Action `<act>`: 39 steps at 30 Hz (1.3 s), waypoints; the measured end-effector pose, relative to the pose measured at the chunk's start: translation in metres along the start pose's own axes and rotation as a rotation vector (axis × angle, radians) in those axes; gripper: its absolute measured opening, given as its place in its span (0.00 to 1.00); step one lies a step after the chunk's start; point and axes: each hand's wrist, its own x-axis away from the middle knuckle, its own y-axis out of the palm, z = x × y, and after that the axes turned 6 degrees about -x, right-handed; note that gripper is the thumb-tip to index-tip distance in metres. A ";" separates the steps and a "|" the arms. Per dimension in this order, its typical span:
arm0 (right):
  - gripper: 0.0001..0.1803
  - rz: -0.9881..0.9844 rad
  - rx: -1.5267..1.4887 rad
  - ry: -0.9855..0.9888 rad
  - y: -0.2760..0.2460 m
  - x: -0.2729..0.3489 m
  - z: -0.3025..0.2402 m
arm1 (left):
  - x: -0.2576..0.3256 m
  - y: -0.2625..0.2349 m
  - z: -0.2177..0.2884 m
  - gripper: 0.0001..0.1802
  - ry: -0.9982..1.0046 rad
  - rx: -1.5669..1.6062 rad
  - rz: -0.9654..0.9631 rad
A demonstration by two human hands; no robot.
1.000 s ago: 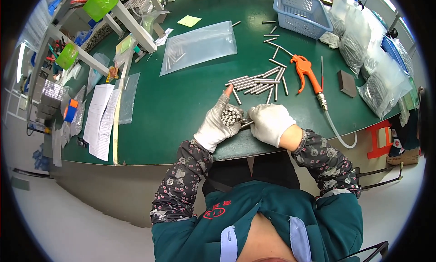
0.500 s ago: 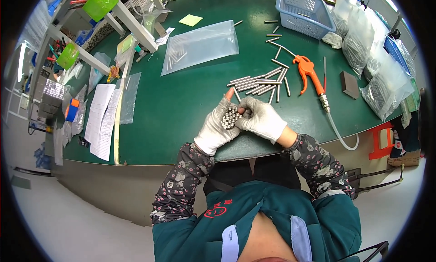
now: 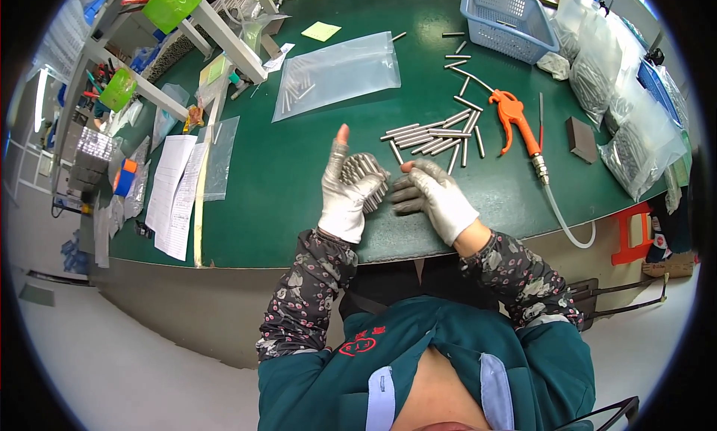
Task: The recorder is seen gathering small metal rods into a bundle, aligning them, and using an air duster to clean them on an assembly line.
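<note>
My left hand (image 3: 346,196), in a whitish glove with a bare fingertip, is closed round a bundle of short metal rods (image 3: 365,178). The rods lie sideways in the grip, their ends showing toward the right. Just right of the bundle is my right hand (image 3: 435,199), gloved too, apart from the rods with its fingers stretched out and nothing seen in them. Beyond both hands lies a loose pile of the same silvery rods (image 3: 429,138) on the green table (image 3: 291,207). A few single rods trail away toward the far side.
Right of the pile lies an orange air gun (image 3: 514,121) with a clear hose, beside a dark block (image 3: 582,140). A blue basket (image 3: 508,39) and filled plastic bags (image 3: 631,147) stand at the far right. A clear bag (image 3: 340,76) holds some rods. Papers (image 3: 168,196) lie left.
My right hand has come off the bundle and opened to the right. My left hand has tilted the bundle, so the rods' sides now show. The view has shifted slightly.
</note>
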 end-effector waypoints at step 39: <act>0.21 -0.027 -0.634 0.351 0.028 -0.021 0.000 | 0.002 -0.008 -0.036 0.38 0.253 -0.503 -0.084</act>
